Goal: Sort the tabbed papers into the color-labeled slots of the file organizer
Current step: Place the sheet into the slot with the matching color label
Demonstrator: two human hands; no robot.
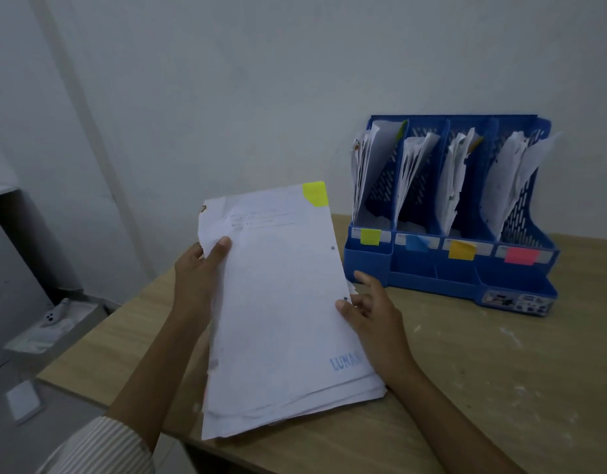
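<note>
Stack: tabbed papers (281, 302) held above table (466, 388); light, floppy; likely best pinched at the side edges
Left hand (199, 268): thumb clamps upper left edge
Right hand (370, 313): fingers loosely pinch right edge
File organizer (466, 268): beyond, right

The room I see is dim and a bit blue-gray. No strong shadows, just soft ones. Everything looks a little fuzzy. The wall (226, 80) lines bend at the edges. The left side is blurriest.
</note>
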